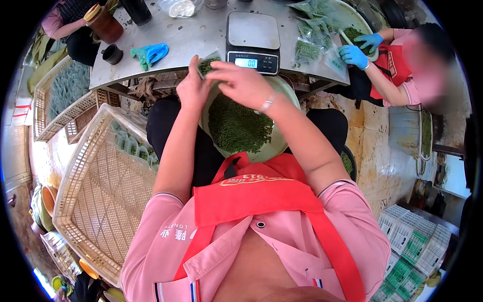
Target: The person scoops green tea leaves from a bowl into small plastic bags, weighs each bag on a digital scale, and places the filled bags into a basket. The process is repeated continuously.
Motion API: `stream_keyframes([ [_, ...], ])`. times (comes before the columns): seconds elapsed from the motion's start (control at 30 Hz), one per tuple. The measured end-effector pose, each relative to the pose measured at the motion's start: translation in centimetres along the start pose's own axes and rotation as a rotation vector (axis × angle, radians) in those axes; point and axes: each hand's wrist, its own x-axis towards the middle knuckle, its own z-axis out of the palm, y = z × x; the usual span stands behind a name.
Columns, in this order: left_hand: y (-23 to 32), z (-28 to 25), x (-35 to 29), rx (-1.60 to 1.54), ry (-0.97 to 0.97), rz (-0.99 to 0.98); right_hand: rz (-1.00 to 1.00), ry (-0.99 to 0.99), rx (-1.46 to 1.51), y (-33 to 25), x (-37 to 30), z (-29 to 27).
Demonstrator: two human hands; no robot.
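Note:
My left hand [192,89] grips a small clear plastic bag [207,64] partly filled with small green grains, close to the table's near edge. My right hand [240,83] reaches across from the other side, its fingers closed on the bag's near side. Below both hands, a large pale green basin [288,136] between my knees holds a heap of loose green grains [239,126]. Just beyond my right hand stands a digital scale [253,31] with a lit display and a bare pan.
The metal table [186,40] carries a blue glove [153,54], a dark cup [112,54], a brown jar [103,24] and filled bags [308,50]. Left lies a cream plastic crate [105,186] with several bags. A blue-gloved co-worker [397,65] works at another basin, right.

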Motion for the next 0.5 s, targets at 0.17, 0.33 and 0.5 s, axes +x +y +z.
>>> stream_keyframes([
  [0.17, -0.3, -0.7, 0.9, -0.335, 0.018, -0.281, 0.181, 0.402, -0.297, 6.2, -4.8, -7.5],
  [0.33, 0.6, -0.4, 0.4, -0.213, 0.015, 0.016, 0.288, 0.446, -0.636, 20.8, -8.3, -9.6],
  [0.5, -2.0, -0.1, 0.0, -0.409, 0.097, -0.157, 0.659, 0.75, 0.463, 15.6, -1.6, -9.6],
])
